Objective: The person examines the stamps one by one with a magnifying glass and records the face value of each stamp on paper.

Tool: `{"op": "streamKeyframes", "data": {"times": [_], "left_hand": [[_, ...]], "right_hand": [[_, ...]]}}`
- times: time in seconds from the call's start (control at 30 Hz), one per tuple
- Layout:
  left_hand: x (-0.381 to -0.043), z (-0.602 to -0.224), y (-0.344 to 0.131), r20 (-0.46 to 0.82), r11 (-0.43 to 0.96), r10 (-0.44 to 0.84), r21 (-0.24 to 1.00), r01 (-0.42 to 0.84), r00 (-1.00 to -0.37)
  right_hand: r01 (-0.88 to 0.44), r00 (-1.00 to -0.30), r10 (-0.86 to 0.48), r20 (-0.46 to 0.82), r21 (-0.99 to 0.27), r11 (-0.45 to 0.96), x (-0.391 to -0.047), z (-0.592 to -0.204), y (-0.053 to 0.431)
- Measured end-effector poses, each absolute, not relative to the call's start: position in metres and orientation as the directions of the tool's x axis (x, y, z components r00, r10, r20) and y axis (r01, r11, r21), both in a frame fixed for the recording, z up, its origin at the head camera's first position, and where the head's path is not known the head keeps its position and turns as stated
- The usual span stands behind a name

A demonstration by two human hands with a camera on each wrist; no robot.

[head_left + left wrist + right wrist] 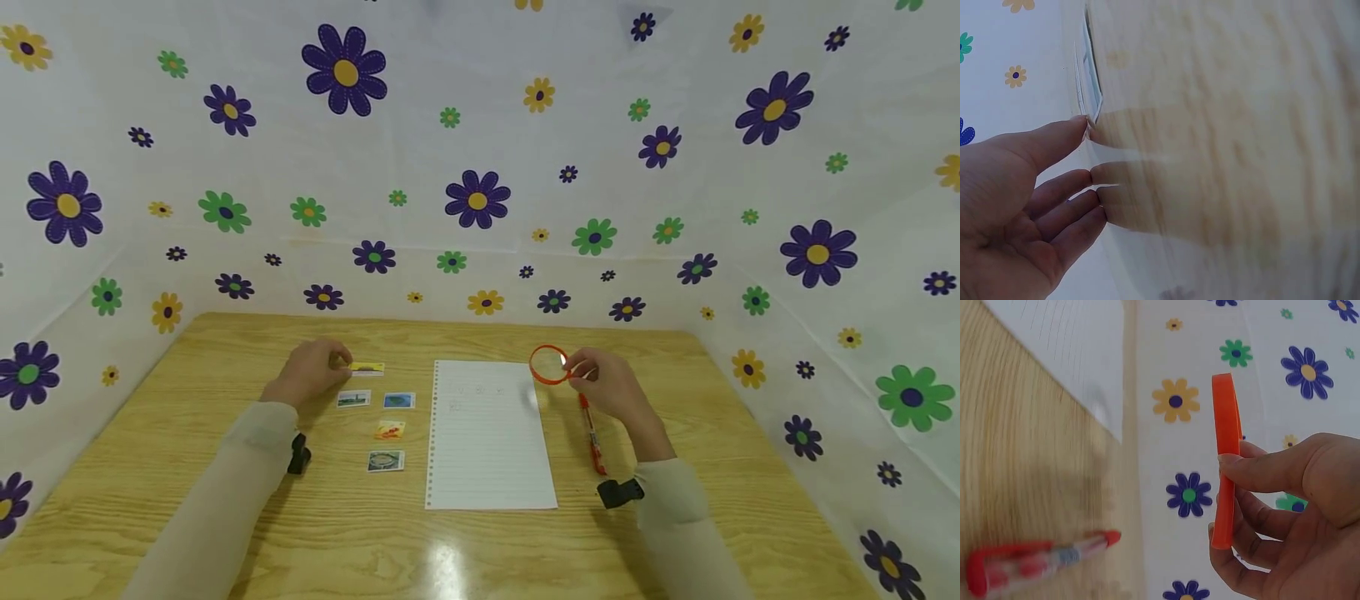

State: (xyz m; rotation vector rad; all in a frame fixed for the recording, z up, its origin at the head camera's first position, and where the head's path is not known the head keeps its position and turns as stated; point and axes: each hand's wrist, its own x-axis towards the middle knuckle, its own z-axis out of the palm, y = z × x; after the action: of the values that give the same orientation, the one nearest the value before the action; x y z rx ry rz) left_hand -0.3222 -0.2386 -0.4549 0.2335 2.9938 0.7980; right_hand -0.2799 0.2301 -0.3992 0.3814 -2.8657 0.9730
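Observation:
My left hand [311, 369] pinches the left end of a small yellow picture stamp [368, 368] at the far left of the table. In the left wrist view, a thin stamp [1090, 81] stands edge-on at my thumb tip, and the other fingertips rest close by. With thumb and fingers, my right hand [606, 385] holds an orange-rimmed magnifying glass [550, 365] by its handle. The lens is raised over the upper right corner of a lined sheet [491, 458]. Edge-on in the right wrist view, the magnifying glass [1225, 425] shows its rim and handle.
Several more picture stamps lie below the left hand: a tower stamp [353, 399], a blue one [399, 401], an orange one [390, 430] and a stadium one [386, 461]. A red pen [592, 435] lies right of the sheet. Flowered cloth [420, 158] walls the wooden table.

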Motion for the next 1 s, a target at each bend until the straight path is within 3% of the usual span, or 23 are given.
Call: {"op": "streamKeyframes", "data": {"times": [0.63, 1.0], "left_hand": [[-0.321, -0.451, -0.236, -0.007, 0.855, 0.160, 0.501, 0.134, -0.987], [-0.320, -0.451, -0.236, -0.004, 0.855, 0.161, 0.500, 0.138, -0.987]], "right_hand": [[-0.198, -0.978, -0.128, 0.167, -0.527, 0.826, -0.263, -0.413, 0.300], [-0.087, -0.996, -0.059, 0.068, -0.552, 0.830, -0.264, -0.422, 0.335]]}}
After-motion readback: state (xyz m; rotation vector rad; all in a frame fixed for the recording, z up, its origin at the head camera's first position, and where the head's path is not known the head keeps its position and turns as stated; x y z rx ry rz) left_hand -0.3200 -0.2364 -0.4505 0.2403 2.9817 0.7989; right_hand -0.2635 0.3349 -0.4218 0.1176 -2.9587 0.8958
